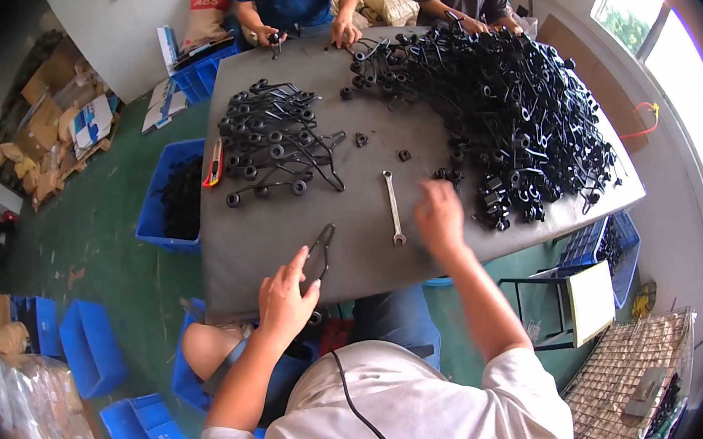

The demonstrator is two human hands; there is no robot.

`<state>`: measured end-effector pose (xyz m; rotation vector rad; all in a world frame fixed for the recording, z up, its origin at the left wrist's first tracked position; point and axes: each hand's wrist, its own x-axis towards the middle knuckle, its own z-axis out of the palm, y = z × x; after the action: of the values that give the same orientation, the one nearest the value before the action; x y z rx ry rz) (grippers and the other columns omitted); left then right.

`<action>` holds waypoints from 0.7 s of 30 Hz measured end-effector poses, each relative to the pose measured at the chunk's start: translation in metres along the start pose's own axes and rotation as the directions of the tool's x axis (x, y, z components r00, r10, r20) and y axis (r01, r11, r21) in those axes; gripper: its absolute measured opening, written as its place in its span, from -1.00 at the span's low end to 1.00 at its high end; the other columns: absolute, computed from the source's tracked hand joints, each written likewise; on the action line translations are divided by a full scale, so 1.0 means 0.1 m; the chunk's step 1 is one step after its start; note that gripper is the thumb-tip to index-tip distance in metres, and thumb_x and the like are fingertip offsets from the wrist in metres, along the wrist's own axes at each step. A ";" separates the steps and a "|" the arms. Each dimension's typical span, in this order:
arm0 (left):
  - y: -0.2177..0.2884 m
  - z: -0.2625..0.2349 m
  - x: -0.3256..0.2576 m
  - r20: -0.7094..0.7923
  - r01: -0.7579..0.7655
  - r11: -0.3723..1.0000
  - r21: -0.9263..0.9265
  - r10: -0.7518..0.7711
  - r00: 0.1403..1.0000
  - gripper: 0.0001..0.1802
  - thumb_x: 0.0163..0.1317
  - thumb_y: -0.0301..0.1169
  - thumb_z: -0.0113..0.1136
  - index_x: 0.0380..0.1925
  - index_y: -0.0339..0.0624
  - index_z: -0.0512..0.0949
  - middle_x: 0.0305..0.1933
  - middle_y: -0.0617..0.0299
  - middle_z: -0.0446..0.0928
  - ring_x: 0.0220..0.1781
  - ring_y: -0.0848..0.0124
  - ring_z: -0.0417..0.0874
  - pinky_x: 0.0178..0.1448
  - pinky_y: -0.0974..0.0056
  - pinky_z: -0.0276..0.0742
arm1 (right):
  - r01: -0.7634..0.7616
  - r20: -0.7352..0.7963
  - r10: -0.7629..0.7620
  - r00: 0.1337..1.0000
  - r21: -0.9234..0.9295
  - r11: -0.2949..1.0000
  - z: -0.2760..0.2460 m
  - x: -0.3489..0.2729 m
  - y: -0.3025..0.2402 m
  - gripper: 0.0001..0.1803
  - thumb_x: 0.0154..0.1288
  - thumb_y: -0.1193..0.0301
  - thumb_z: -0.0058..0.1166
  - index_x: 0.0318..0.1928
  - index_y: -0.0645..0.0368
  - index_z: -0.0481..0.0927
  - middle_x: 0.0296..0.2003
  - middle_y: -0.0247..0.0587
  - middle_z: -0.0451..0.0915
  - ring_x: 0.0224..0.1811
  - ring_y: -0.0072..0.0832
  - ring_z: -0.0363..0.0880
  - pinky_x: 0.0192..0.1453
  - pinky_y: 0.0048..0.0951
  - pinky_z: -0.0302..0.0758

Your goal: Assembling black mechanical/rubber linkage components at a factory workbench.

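Black bent rod (327,255) | in left hand (286,302) | loop jutting tableward

Single wide fisheye view from the wearer's head, directed steeply down and forward over the pale shirt (451,419) and across the worktop (358,237). The left hand (283,302) and right hand (440,218) lie at middle range, between the shirt close below the lens and the worktop's far edge. Toward the dark rim, straight edges bend and depth seems less certain.
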<state>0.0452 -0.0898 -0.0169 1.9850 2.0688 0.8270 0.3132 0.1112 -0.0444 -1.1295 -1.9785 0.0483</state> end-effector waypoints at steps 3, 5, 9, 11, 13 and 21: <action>-0.16 -0.01 0.01 -0.051 0.152 0.988 0.028 -0.151 0.987 -0.41 0.26 -0.43 0.25 0.32 -0.03 0.44 -0.08 -0.04 0.59 -0.08 -0.02 0.66 0.08 -0.03 0.55 | -0.207 0.081 0.273 0.959 -0.459 0.864 -0.07 0.19 0.61 -0.71 0.32 0.22 0.23 -0.07 0.10 0.59 -0.15 -0.07 0.57 -0.09 -0.07 0.60 -0.07 -0.05 0.54; -0.31 -0.06 0.11 -0.024 0.271 0.962 -0.037 -0.272 0.962 -0.46 0.30 -0.43 0.21 0.30 -0.04 0.45 -0.02 -0.10 0.59 0.01 -0.08 0.64 0.15 -0.03 0.55 | -0.216 0.296 0.356 0.887 -0.417 0.883 -0.10 0.30 0.73 -0.72 0.34 0.20 0.21 -0.09 0.10 0.62 -0.22 -0.07 0.56 -0.08 -0.06 0.60 -0.05 -0.07 0.54; -0.57 -0.19 0.20 -0.013 0.363 0.925 -0.109 -0.366 0.930 -0.52 0.35 -0.49 0.13 0.28 -0.16 0.44 0.04 -0.17 0.55 0.11 -0.11 0.58 0.23 -0.01 0.52 | -0.214 0.301 0.245 0.922 -0.134 0.968 -0.24 0.45 0.55 -0.76 0.35 0.25 0.21 -0.13 0.14 0.64 -0.28 -0.07 0.54 -0.08 -0.05 0.58 -0.04 -0.10 0.54; -0.63 -0.20 0.17 -0.057 0.364 0.929 -0.074 -0.368 0.928 -0.51 0.35 -0.50 0.12 0.30 -0.18 0.42 0.07 -0.19 0.53 0.13 -0.12 0.57 0.24 -0.01 0.51 | -0.047 0.413 0.006 0.911 0.089 0.995 -0.39 0.52 0.22 -0.79 0.35 0.31 0.20 -0.14 0.18 0.64 -0.25 -0.06 0.53 -0.08 -0.04 0.57 -0.03 -0.13 0.53; -0.68 -0.23 0.15 -0.078 0.361 0.932 -0.026 -0.362 0.929 -0.50 0.36 -0.51 0.11 0.31 -0.21 0.39 0.10 -0.20 0.50 0.15 -0.13 0.56 0.25 -0.01 0.51 | 0.020 0.468 -0.105 0.878 0.184 0.983 -0.37 0.50 -0.04 -0.83 0.34 0.37 0.20 -0.13 0.19 0.63 -0.23 -0.07 0.52 -0.09 -0.06 0.56 -0.04 -0.12 0.52; -0.28 -0.07 0.29 -0.456 0.101 0.988 0.113 -0.039 0.889 -0.31 0.18 -0.53 0.29 0.35 -0.25 0.35 0.29 -0.14 0.39 0.32 -0.13 0.45 0.40 -0.02 0.40 | -0.020 0.495 -0.241 0.835 0.464 0.885 0.09 0.19 -0.39 -0.64 0.31 0.57 0.07 0.11 0.12 0.57 -0.10 -0.10 0.56 -0.03 -0.10 0.60 -0.01 -0.17 0.58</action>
<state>0.0145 -0.0633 -0.0177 1.9032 2.4881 1.2695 0.2750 0.1049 -0.0219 -0.7246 -2.3491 0.8138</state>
